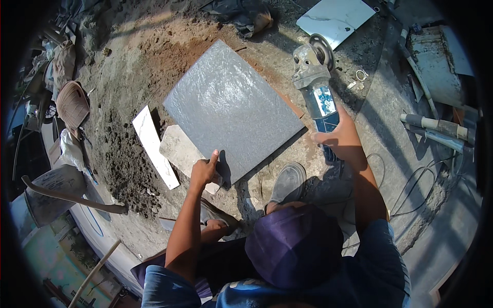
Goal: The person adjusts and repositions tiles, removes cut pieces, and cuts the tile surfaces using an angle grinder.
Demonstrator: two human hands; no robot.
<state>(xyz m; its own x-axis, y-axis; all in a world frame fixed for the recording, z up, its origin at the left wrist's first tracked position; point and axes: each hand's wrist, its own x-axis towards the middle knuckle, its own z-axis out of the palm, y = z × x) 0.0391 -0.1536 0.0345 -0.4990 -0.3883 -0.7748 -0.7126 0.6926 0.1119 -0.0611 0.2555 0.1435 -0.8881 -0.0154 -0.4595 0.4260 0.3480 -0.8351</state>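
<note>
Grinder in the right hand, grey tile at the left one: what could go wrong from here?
The left hand is bare at the tile's edge, so the grinder's disc could cut it if the right hand swung across.

The tile seems to lie partly over a pale slab, so it might rock if pressed.

A shoe is close to the tile's near edge; a slipping tile might strike it.

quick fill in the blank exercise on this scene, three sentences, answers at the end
1. The angle grinder is in the person's ____ hand.
2. The big tile by the left hand is ____ in colour.
3. The narrow white strip lies on the tile's ____ side.

Missing words: right; grey; left
</note>
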